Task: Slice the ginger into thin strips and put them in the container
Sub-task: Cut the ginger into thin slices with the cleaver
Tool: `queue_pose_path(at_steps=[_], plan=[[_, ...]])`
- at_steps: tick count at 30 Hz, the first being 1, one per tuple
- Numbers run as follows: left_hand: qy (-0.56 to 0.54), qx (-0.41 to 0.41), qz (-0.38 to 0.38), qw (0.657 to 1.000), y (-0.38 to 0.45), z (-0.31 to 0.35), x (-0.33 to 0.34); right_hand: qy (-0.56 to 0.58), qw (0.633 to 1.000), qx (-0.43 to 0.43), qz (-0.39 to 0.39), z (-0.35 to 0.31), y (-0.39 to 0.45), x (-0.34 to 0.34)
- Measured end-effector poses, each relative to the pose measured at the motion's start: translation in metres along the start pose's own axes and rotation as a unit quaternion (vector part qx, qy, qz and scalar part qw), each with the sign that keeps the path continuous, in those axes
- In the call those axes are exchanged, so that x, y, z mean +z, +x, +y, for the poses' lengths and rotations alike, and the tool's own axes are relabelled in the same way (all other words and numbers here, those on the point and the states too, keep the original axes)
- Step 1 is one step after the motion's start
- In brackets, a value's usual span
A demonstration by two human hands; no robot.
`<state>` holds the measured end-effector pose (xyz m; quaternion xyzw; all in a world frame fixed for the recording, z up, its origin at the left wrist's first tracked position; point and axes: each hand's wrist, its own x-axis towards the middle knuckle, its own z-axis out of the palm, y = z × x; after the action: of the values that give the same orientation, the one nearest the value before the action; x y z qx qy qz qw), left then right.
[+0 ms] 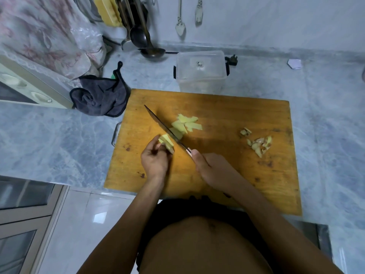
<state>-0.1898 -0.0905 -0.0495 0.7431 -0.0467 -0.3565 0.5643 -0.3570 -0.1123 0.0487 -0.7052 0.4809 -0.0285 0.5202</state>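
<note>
At frame centre, the left hand [155,160] pinches the ginger [166,142] with curled fingers on the cutting board [227,113]. The right hand [212,168] wraps the knife [166,129] handle. The container [201,71] stands closed above the board.

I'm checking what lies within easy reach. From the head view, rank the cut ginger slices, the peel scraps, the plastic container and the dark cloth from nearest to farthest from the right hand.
From the right hand:
1. Cut ginger slices, just ahead.
2. Peel scraps, right side of board.
3. Plastic container, behind the board.
4. Dark cloth, far left, off the board.
</note>
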Motion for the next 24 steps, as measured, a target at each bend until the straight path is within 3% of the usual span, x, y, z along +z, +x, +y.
queue_pose_path(at_steps=[24], plan=[[-0.054,-0.071,-0.018,0.996,-0.003,0.012,0.002,-0.038,0.999,0.007,0.000,-0.014,-0.015,0.011]])
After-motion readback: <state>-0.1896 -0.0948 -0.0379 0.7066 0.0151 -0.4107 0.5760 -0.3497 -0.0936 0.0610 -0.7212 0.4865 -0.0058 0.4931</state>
